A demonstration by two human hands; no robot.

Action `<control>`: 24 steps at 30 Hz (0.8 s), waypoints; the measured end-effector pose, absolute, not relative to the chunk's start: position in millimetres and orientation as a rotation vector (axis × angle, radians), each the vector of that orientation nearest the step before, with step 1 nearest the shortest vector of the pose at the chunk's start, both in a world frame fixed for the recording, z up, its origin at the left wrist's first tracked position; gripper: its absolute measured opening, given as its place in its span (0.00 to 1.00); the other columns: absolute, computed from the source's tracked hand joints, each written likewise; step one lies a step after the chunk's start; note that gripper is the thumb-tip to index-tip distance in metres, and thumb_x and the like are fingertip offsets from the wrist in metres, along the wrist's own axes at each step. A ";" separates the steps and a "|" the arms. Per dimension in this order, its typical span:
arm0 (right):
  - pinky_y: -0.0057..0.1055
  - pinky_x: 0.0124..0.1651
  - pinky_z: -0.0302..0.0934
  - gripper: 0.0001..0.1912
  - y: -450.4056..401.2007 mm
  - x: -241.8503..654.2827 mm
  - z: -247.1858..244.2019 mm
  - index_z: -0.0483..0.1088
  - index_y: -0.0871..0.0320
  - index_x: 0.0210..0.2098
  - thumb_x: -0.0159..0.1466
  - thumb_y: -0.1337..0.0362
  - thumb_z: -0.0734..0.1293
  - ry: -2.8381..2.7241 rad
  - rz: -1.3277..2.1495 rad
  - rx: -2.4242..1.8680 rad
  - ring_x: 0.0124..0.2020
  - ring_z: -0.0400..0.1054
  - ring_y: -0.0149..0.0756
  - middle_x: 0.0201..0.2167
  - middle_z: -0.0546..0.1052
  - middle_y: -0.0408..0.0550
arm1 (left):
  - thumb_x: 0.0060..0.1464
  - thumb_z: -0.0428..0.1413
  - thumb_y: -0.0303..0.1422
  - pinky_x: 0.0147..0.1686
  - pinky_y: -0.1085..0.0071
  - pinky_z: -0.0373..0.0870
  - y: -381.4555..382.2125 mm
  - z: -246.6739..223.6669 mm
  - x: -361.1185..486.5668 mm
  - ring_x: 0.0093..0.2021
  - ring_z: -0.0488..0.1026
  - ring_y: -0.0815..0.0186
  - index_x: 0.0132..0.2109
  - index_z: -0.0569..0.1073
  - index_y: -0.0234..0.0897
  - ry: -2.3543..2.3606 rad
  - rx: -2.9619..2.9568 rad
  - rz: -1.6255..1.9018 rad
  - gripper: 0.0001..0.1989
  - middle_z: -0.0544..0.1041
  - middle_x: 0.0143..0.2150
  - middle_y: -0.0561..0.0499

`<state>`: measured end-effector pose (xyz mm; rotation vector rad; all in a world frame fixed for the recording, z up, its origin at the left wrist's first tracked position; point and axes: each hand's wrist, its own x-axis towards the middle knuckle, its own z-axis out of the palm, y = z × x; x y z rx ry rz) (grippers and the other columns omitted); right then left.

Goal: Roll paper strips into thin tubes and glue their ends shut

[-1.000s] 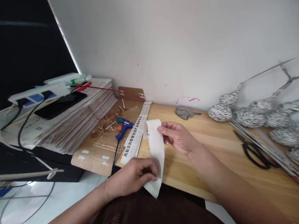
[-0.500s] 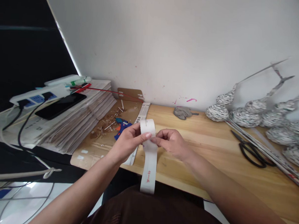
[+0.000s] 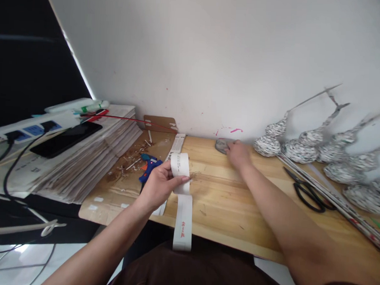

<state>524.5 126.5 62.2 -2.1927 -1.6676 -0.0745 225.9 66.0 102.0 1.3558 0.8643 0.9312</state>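
Observation:
A long white paper strip (image 3: 183, 218) with red and black print hangs over the table's front edge, its upper part curled. My left hand (image 3: 159, 183) grips this curled part between thumb and fingers. Farther back near the wall, my right hand (image 3: 239, 154) is closed at the right side of a grey cloth-like item (image 3: 220, 145), its fingertips on it. Beside my left hand lies a blue glue gun (image 3: 149, 168), on brown cardboard (image 3: 107, 200).
Stacked paper (image 3: 114, 149) at the left bears a phone (image 3: 67, 139) and a power strip (image 3: 36, 125) with cables. Black scissors (image 3: 309, 196), long paper rods (image 3: 326, 196) and several woven gourd shapes (image 3: 267, 146) occupy the wooden table's (image 3: 224, 211) right side.
My right hand has left the paper strip and moved back and right to the grey item. My left hand still holds the strip. The view has shifted slightly right.

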 end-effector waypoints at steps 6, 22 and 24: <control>0.37 0.41 0.59 0.17 126.2 527.2 53.9 0.73 0.63 0.43 0.61 0.57 0.65 -1.582 -0.086 -2.225 0.42 0.68 0.47 0.42 0.74 0.60 | 0.51 0.61 0.31 0.36 0.68 0.75 67.2 105.0 226.1 0.38 0.79 0.62 0.50 0.69 0.36 0.711 1.351 0.912 0.18 0.81 0.40 0.47; 0.27 0.25 0.50 0.17 26.1 413.7 121.0 0.71 0.59 0.23 0.53 0.51 0.72 -1.438 1.006 -1.272 0.23 0.57 0.27 0.20 0.67 0.41 | 0.50 0.62 0.34 0.46 0.66 0.71 59.6 102.2 240.2 0.45 0.76 0.61 0.48 0.74 0.36 0.714 1.508 0.937 0.17 0.79 0.45 0.47; 0.26 0.24 0.49 0.17 25.7 413.6 119.4 0.70 0.59 0.23 0.51 0.52 0.73 -1.372 1.054 -1.262 0.21 0.56 0.26 0.19 0.66 0.39 | 0.51 0.61 0.37 0.42 0.67 0.71 60.3 101.1 235.5 0.41 0.76 0.62 0.42 0.78 0.35 0.804 1.554 0.967 0.13 0.80 0.41 0.48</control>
